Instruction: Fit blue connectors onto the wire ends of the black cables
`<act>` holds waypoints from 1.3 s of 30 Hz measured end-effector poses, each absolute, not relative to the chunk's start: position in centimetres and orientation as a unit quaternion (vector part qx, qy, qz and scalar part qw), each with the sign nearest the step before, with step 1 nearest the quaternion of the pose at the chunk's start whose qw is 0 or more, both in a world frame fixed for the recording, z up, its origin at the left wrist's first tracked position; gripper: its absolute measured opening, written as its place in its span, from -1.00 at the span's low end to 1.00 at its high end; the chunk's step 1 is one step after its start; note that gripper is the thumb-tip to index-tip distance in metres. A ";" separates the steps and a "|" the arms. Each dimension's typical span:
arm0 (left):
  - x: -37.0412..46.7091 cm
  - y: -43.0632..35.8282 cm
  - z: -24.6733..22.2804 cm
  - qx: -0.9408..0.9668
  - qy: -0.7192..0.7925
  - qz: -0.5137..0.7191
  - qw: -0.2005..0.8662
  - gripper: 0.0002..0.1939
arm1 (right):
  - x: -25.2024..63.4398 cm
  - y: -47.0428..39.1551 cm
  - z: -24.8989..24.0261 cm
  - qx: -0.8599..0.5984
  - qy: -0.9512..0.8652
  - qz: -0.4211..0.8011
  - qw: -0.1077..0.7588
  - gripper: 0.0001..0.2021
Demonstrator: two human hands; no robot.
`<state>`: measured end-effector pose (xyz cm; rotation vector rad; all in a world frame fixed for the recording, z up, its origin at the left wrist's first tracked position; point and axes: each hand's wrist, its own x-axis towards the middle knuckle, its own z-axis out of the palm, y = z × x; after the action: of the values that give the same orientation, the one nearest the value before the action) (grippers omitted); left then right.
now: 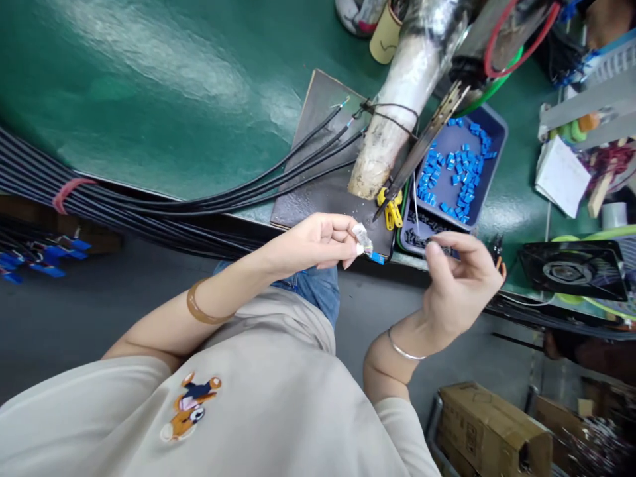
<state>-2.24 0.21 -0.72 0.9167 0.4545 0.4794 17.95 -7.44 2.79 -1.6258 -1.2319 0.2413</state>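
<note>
My left hand is closed in a pinch at the front edge of the bench. A small blue connector sticks out past its fingertips. A crumpled, whitish see-through piece sits at the same fingertips; what it is I cannot tell. To the right, my right hand has thumb and forefinger pressed together in front of a tray of small black parts. Anything between those fingers is too small to make out. Beyond lies a tray with many loose blue connectors.
A soldering iron slants down beside a wrapped white duct. Yellow-handled cutters lie near its tip. Black cables run across a dark board. A black fan stands right; cardboard boxes are below.
</note>
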 end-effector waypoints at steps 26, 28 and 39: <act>-2.0 -0.1 -0.8 0.461 0.232 0.265 0.815 -0.84 | 12.6 -8.3 1.2 -0.676 -0.484 0.200 0.519 -0.95; -1.9 -0.1 -0.7 0.462 0.235 0.270 0.811 -0.85 | 12.7 -8.3 1.3 -0.682 -0.491 0.199 0.504 -0.93; -1.8 -0.2 -0.6 0.475 0.235 0.274 0.802 -0.85 | 12.5 -8.2 1.2 -0.687 -0.494 0.200 0.493 -0.94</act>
<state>-1.82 -0.23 -0.61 1.0173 0.5046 0.5877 12.50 -8.22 1.22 -1.6671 -1.1984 0.4847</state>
